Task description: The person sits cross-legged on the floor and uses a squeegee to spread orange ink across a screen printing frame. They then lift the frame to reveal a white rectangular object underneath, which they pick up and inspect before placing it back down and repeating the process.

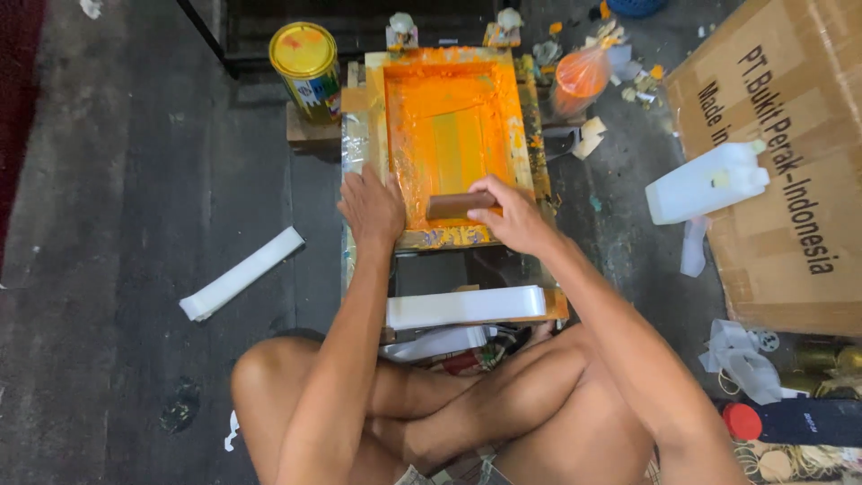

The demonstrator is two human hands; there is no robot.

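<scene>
Beside white jug [705,182], brown carton [790,171].

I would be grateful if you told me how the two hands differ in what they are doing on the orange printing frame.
The right hand grips a brown wooden squeegee lying on the inked screen; the left hand holds nothing. The left hand lies flat on the near left corner of the frame, while the right hand curls around the tool. Both are bare and rest at the frame's near end.

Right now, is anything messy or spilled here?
Yes. Orange ink smears the whole printing frame, beyond its clean middle patch. A white strip lies loose on the floor, left of the frame. Paper scraps litter the floor near an orange-stained bag.
</scene>
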